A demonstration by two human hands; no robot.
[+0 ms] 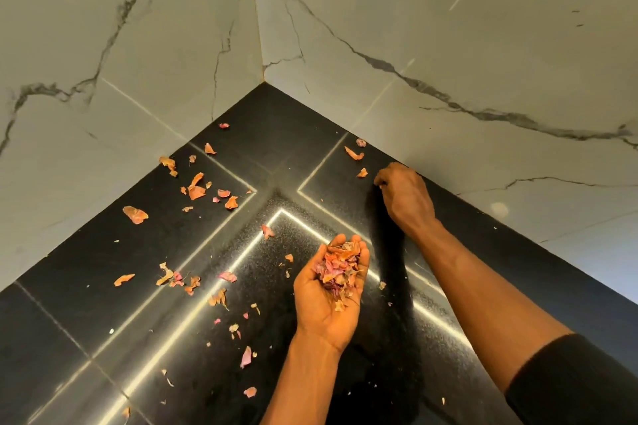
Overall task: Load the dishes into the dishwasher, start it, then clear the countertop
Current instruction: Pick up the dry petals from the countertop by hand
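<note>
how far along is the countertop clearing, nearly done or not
Midway through clearing. Done: a heap of peels already sits in the cupped left hand. In hand: the right hand is down at the foot of the wall, near a scrap. Left: many loose peels litter the counter, mostly on its left side. The dishwasher is not in view, so that part cannot be judged.

- No text, label, brand, number or sign can be read anywhere in the frame.
- The black countertop, the marble-patterned wall tiles across the upper frame and the scattered dry peels all carry no writing.
</note>
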